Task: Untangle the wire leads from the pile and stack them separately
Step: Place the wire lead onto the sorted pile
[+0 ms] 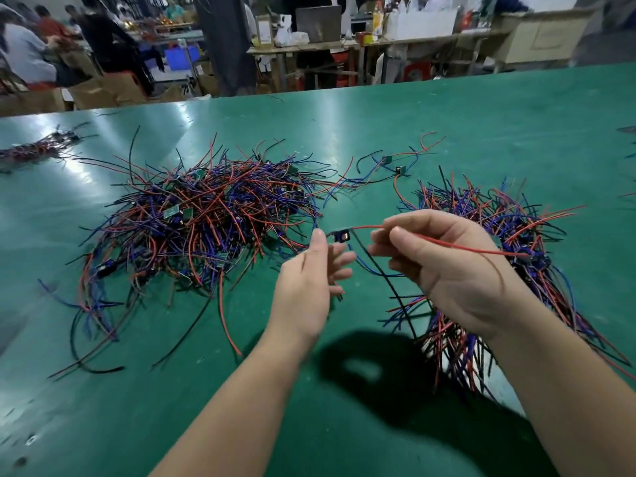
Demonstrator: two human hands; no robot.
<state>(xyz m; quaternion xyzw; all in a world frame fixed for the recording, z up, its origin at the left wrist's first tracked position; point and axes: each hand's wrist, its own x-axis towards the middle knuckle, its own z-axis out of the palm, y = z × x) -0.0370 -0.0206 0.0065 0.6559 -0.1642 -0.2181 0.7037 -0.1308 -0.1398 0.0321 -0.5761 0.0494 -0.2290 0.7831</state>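
A big tangled pile of red, blue and black wire leads [203, 215] with small green boards lies on the green table at centre left. A second, more ordered stack of leads [488, 228] lies at the right. Between them, above the table, I hold one lead with a small black module [343, 236]. My left hand [311, 280] pinches it beside the module. My right hand [444, 266] pinches its red wire [457, 247], which runs right over the stack. Its black and blue wires hang down between my hands.
Two loose leads [392, 163] lie beyond the piles at centre back. Another small bundle [38, 148] sits at the far left of the green table [309, 425]. Behind the table's far edge stand cardboard boxes, benches and several seated people.
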